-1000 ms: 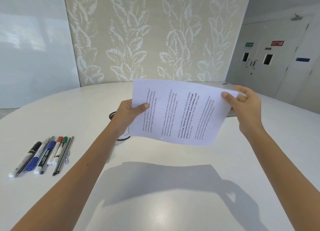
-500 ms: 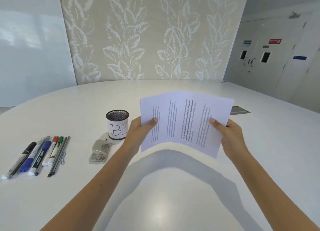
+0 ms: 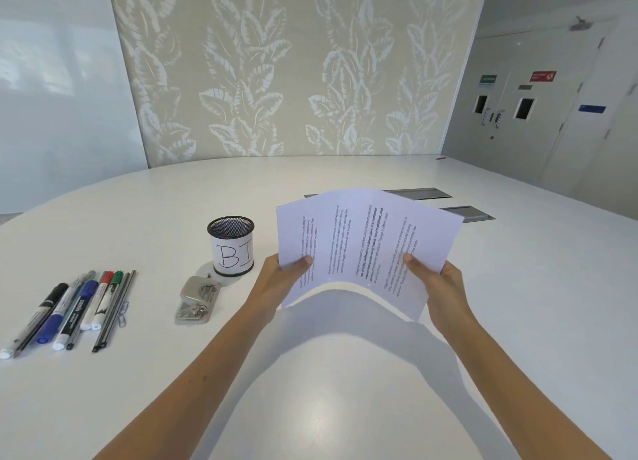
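Fingers (image 3: 305, 261): left hand (image 3: 276, 280) and right hand (image 3: 445, 287) pinch printed sheet (image 3: 362, 238) | text illegible | cup (image 3: 230, 252) label "BI"

Standing close by, I see the left forearm (image 3: 193, 401) and the right forearm (image 3: 509, 390) uncovered from the wrist down to the lower edge of the view. Both are slim and smooth and taper to narrow wrists. A small dark speck (image 3: 204, 378) sits on the skin of the left forearm. The left grip (image 3: 276, 281) and the right grip (image 3: 445, 287) are bare hands. On each, the thumbnail (image 3: 305, 260) that shows is cut short and left plain. The knuckles are softly rounded.
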`<move>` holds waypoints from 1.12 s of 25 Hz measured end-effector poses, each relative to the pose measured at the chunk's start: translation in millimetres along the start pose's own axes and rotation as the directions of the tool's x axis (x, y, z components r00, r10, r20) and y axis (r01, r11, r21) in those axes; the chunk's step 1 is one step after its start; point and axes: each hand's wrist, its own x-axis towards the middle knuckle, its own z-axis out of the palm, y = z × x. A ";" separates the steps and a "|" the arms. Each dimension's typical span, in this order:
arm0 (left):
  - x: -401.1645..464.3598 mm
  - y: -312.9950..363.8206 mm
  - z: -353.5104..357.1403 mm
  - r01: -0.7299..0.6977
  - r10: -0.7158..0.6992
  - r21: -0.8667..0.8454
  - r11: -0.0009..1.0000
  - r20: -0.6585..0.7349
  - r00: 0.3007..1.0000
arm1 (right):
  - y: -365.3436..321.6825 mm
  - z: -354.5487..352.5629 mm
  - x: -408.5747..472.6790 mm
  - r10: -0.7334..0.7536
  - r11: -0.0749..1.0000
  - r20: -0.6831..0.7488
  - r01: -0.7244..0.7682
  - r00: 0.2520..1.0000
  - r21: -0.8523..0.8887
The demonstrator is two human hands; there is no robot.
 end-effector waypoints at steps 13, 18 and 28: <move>23.1 41.6 -15.2 -0.198 0.203 0.293 0.936 0.011 0.979 | -53.8 -9.4 30.2 -0.438 0.860 -0.134 0.371 0.889 -0.351; 26.9 76.5 -33.8 -0.193 0.110 0.369 0.909 0.235 0.966 | -110.8 -4.0 47.6 -0.474 0.452 0.306 0.526 0.826 -0.720; 22.0 74.0 -77.1 -0.144 0.096 0.304 0.942 0.167 0.981 | -101.1 14.0 43.3 -0.140 0.673 0.431 0.405 0.892 -0.619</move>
